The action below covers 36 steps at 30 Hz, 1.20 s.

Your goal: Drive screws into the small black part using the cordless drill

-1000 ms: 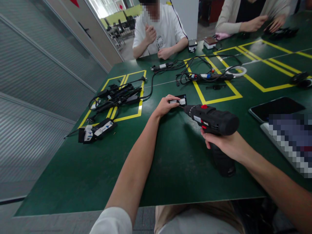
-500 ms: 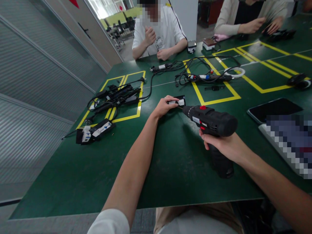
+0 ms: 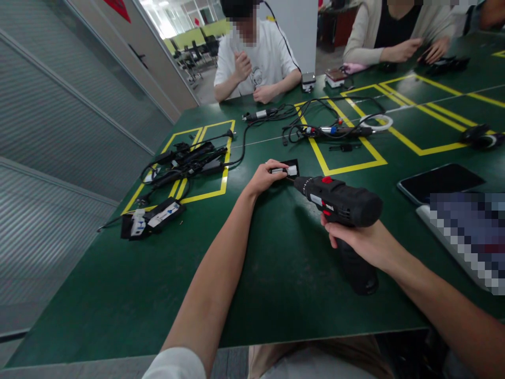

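My right hand (image 3: 361,239) grips a black cordless drill (image 3: 343,202) with red buttons, its nose pointing left and away. The drill's tip meets a small black part with a white label (image 3: 286,171) lying on the green table (image 3: 276,273). My left hand (image 3: 265,178) is closed on the left side of that part and pins it to the table. Both my forearms stretch out over the table's near half.
A black adapter with a white label (image 3: 152,217) lies at the left. A heap of black cables and adapters (image 3: 189,158) fills a yellow-taped square. More cables and a white ring (image 3: 376,122) lie farther back. A dark tablet (image 3: 440,181) sits right. Two people sit across the table.
The view has tilted a little, so everything sits slightly lower in the frame. The drill's tip has edged closer to the small part. My left hand keeps its hold.
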Motion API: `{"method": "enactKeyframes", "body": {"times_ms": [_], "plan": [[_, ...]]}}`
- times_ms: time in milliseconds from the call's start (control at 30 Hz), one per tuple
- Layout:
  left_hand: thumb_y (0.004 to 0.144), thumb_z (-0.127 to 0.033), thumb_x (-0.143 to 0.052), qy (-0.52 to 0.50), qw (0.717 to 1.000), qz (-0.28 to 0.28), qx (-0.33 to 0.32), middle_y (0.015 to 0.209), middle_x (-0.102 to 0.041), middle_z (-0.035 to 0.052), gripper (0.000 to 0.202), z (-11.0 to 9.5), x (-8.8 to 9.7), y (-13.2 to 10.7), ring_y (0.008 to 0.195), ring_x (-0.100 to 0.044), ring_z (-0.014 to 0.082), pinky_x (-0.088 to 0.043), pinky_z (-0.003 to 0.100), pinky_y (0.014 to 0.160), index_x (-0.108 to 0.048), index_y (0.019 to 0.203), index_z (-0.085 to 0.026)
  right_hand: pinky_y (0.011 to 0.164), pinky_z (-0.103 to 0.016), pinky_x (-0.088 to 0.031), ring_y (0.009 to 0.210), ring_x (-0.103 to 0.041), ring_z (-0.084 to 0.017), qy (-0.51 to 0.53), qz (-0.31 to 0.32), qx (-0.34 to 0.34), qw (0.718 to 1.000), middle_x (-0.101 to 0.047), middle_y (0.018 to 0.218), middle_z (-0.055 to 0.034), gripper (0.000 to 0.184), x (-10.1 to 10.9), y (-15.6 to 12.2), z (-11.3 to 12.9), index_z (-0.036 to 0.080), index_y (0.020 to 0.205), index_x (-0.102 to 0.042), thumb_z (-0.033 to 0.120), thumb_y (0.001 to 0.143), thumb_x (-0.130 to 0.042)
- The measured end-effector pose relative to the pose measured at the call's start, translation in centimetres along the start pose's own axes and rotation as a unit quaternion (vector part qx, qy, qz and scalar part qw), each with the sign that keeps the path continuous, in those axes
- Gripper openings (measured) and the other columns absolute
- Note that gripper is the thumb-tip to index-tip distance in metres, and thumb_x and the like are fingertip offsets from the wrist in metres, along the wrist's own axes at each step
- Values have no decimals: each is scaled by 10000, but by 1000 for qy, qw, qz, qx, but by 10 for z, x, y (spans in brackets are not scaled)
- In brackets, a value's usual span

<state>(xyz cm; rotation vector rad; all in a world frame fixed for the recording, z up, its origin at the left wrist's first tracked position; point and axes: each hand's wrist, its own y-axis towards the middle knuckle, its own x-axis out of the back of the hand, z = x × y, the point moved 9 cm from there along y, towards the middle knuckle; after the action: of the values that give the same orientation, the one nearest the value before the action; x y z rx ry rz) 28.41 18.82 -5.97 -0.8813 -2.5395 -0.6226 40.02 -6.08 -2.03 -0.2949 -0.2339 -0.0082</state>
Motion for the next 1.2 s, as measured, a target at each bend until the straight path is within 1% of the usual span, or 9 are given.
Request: {"method": "enactKeyframes", "body": {"times_ms": [233,367,533,700,900,1100,1200], "plan": [[727,-312,-728,2,1000,-4,-4,1021,-617,46,301,0,0,0,980,-571,175,-442,329,912,-736,1011,-211,640,-303,-449,607,-585,-139,12,-3,10,1000,-630,737,8,102,1,-1,2,190,900,-590,249,817,-585],[741,-344,-723,-1,1000,6,-3,1028,-606,44,321,2,0,-1,990,-564,177,-428,346,950,-735,1038,-221,618,-294,-450,613,-582,-149,3,-1,-9,1000,-602,662,19,118,0,-3,3,189,897,-593,280,823,-580],[750,-363,-711,-7,1000,5,7,1041,-608,49,329,4,2,-1,1021,-559,195,-424,368,970,-737,1048,-225,621,-302,-466,631,-599,-165,-15,-6,-12,1000,-607,650,11,112,-1,-3,3,193,852,-599,296,812,-583],[750,-338,-711,-7,1000,1,4,1028,-625,48,306,3,1,0,1026,-563,197,-423,368,971,-740,1033,-224,596,-307,-463,640,-611,-178,-46,-7,-12,999,-631,674,-19,105,-1,-2,2,194,777,-594,289,813,-567],[741,-334,-714,-7,1000,-1,6,1024,-624,50,310,2,1,1,1015,-564,198,-420,374,971,-742,1026,-214,605,-306,-468,654,-617,-176,-55,-8,-2,998,-624,672,-15,106,-1,-2,4,187,802,-597,285,820,-560],[751,-346,-706,-6,1000,2,6,1041,-623,52,305,3,1,1,1025,-564,199,-422,373,968,-739,1026,-217,616,-318,-474,667,-627,-184,-55,-3,-5,998,-636,679,-19,148,-1,-2,0,183,834,-616,323,833,-565],[756,-362,-704,-2,1000,5,-3,1036,-622,54,316,3,0,1,1013,-566,194,-428,361,950,-734,1035,-215,620,-315,-477,652,-618,-172,-43,-5,-3,999,-626,688,-8,124,-1,-3,2,187,863,-607,298,830,-564]]}}
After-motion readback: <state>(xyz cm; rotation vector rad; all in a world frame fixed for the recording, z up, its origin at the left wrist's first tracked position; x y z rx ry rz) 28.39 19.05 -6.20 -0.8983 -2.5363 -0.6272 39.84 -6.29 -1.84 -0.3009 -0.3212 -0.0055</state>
